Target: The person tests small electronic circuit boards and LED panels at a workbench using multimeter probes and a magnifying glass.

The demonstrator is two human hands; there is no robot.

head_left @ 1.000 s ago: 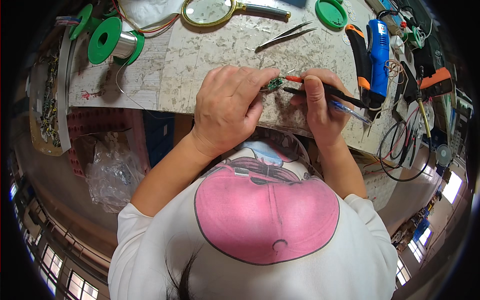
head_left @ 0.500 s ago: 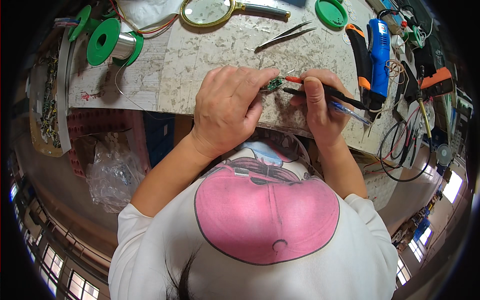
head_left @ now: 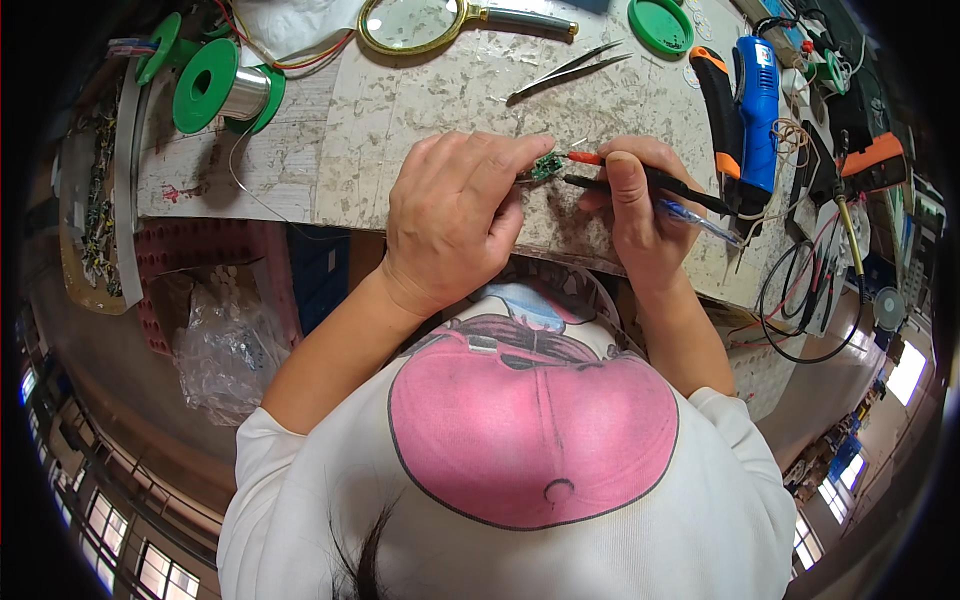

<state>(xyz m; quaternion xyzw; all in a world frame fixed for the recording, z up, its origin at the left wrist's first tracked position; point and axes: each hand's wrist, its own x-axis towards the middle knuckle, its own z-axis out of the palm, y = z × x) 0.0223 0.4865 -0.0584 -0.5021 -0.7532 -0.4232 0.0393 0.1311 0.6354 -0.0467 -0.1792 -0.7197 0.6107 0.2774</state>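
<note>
My left hand (head_left: 452,215) is closed on a small green circuit board (head_left: 546,167), pinching its left end between thumb and fingers over the worktable. From the right, my right hand (head_left: 645,215) grips two test probes, a red-tipped one (head_left: 588,158) and a black one (head_left: 590,183). The red probe's tip reaches the board's upper right edge, and the black tip is close to its lower right edge; whether they touch is too small to tell. A clear pen with a blue part (head_left: 700,220) also sticks out of my right hand, under the thumb.
Beyond my hands lie tweezers (head_left: 568,70), a magnifying glass (head_left: 412,22) and a round green lid (head_left: 662,26). A solder spool (head_left: 245,92) stands at left. To the right are an orange-black cutter (head_left: 716,110), a blue tool (head_left: 758,115) and tangled cables. The worktable's (head_left: 400,110) front edge is close to me.
</note>
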